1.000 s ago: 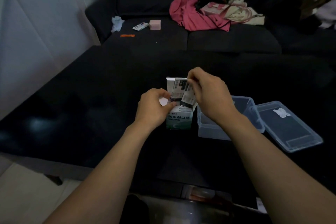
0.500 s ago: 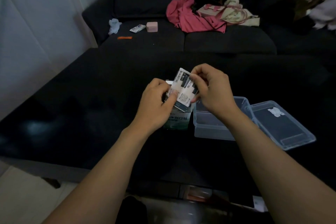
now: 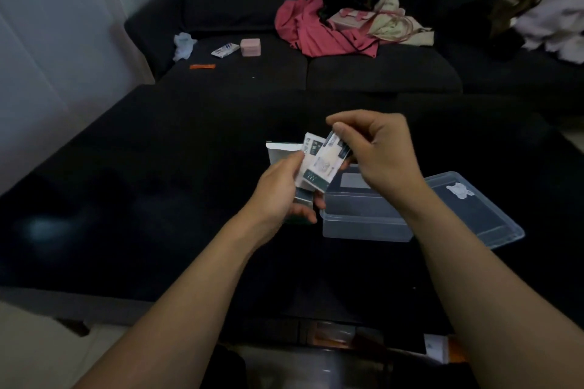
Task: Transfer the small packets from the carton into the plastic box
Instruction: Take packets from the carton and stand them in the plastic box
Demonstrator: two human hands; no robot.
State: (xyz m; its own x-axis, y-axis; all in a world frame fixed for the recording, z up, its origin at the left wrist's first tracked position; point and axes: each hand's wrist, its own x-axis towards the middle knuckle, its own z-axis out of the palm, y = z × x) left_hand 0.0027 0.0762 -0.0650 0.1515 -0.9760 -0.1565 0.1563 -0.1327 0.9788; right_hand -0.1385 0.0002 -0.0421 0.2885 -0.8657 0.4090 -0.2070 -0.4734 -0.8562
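Between your right hand's [image 3: 377,155] thumb and fingers sits a bunch of small packets [image 3: 322,164], pinched tight above the clear plastic box [image 3: 363,224]. Your left hand [image 3: 281,193] grips the carton [image 3: 282,151] (lid [image 3: 474,208] lies beside).

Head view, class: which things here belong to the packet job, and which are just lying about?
Job: packets, carton, plastic box, lid, left hand, right hand.
Lying about: pink cloth, pink block, orange stick.

The small white-and-green paper packets [image 3: 319,164] between my fingers [image 3: 339,131] look smooth and faintly glossy. The clear plastic box [image 3: 363,224] is translucent and slick, on a glossy black table [image 3: 158,199]. The dark sofa [image 3: 379,73] beyond is matt cloth.
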